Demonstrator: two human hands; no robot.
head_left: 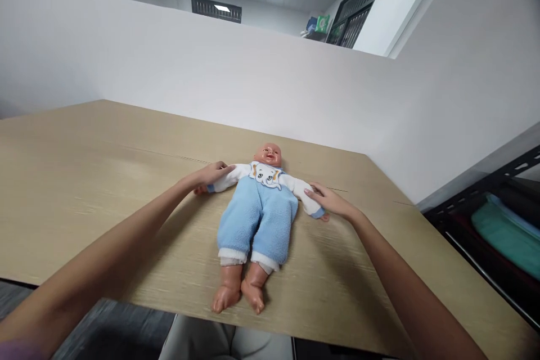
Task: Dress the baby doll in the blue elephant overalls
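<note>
A baby doll (258, 215) lies on its back on the wooden table (84, 180), head away from me and bare feet toward the near edge. It wears blue fleece trousers and a white top with an elephant bib. My left hand (210, 175) rests on the doll's arm on the left side, fingers laid over the white sleeve near the cuff. My right hand (331, 201) lies on the doll's other arm, fingers stretched over the sleeve by the blue cuff. Both of the doll's arms are spread out sideways.
A white partition wall (211, 79) stands behind the table. To the right is a dark metal shelf (498, 219) holding a teal folded cloth (506, 236). The table's near edge runs just below the doll's feet.
</note>
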